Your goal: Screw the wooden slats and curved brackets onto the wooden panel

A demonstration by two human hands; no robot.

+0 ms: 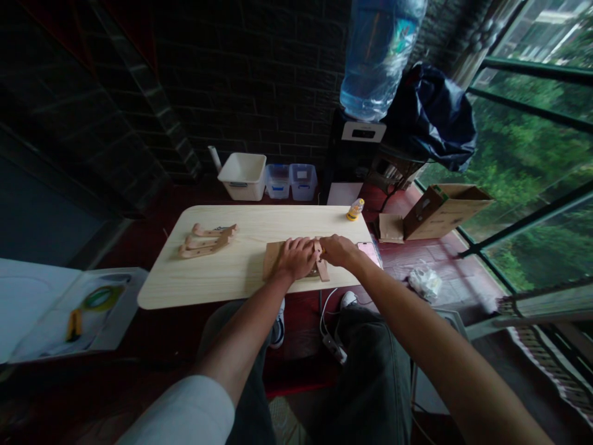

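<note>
On a pale wooden table (245, 272) lies a brown board (272, 253) near the front edge. My left hand (297, 256) presses down on the board's right part, fingers bent over it. Against the board's right end stands a light wooden piece (322, 269) with small holes. My right hand (337, 250) is closed at the top of that piece, pinching something too small to make out. Several curved wooden pieces (208, 241) lie together at the table's left side.
A yellow-capped clear bottle (355, 210) stands at the back right corner. A phone (369, 252) lies right of my right hand. Behind the table are a white bin (244, 176) and two clear boxes (291, 181). A cardboard box (445, 211) stands on the floor at right.
</note>
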